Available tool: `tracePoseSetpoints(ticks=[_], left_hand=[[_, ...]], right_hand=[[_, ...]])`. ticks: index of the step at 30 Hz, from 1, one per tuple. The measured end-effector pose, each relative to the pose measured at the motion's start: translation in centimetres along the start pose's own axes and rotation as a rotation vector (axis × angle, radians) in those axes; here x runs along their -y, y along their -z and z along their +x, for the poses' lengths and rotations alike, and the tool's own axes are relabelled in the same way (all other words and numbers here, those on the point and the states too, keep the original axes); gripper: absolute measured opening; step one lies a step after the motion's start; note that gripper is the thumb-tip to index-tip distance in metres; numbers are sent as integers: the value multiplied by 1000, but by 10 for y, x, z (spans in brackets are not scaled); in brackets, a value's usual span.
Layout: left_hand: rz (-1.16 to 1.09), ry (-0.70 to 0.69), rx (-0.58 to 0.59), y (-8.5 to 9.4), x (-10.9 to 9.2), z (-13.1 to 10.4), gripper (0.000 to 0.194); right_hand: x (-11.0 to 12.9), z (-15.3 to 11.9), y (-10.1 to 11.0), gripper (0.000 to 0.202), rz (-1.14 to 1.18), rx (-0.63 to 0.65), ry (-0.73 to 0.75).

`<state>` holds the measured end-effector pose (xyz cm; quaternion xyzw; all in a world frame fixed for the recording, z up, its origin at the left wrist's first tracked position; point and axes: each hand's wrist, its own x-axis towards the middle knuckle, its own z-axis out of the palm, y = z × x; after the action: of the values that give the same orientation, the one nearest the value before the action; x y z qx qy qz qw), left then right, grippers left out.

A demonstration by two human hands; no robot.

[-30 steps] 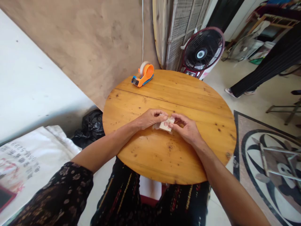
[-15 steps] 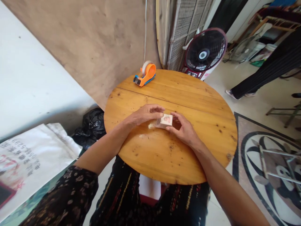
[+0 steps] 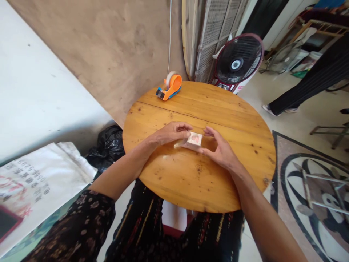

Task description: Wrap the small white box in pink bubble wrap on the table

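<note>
from the head view, i have the small white box, printed on top and loosely wrapped in clear film, near the middle of the round wooden surface. the left hand has its thumb at the box's left edge; i can't tell whether it grips. the right hand is spread open around the right side, thumb at the near corner. i judge the step as handling the wrapping; the next move calls for light fingertips on the film. the orange tape dispenser sits by the far edge, below a white cord; the pedestal fan stands beyond. i see nothing blocking the hands.
</note>
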<state>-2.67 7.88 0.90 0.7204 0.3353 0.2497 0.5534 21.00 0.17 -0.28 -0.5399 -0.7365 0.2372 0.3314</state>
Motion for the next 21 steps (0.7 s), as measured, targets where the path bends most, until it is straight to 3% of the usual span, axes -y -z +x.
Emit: tracePoseSetpoints(ticks=[3,6,10,15,21], left_hand=[[60,-26,12,10,-3,-5,54],[173,4,130,17,-4,-9,73],[305,-39,252,16,1,-8,89],[338,-150,207,8,4,-4,67],[301,-156,173,1,-1,-3,48]], right_hand=[[-2,-6,8,86,3,62,-4],[-4,-8,10,86,-23,128,-5],[-6,-6,7,81,-40,109,4],[-8,-3,4,66,-49,68,40],[-9,-3,7,60,-41,35,42]])
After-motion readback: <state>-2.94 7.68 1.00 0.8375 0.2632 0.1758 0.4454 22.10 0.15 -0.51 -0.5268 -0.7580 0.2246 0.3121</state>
